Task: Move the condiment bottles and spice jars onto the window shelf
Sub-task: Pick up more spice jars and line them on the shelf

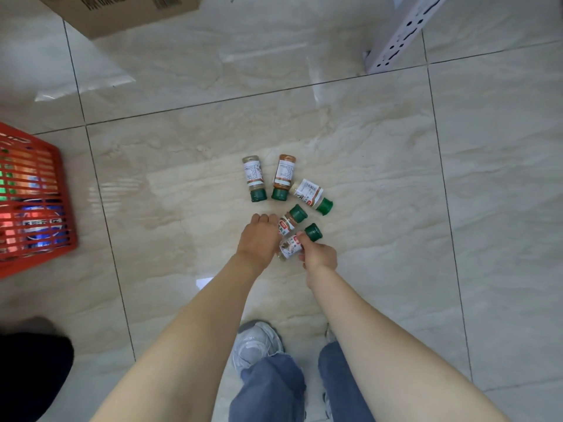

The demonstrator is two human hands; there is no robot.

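right hand [320, 255]: grips a green-capped clear spice jar [292, 245] on the glossy tiled floor [182, 178] | left hand [259, 236]: curled over a second jar [291, 220], grip unclear | three more jars [281, 178] lie at 12 o'clock

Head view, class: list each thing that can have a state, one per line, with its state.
Left hand: curled over a spice jar.
Right hand: grips the nearest jar.
Three far jars: lying down, capped.
Red basket: holds packaged goods.
Cardboard box: closed.
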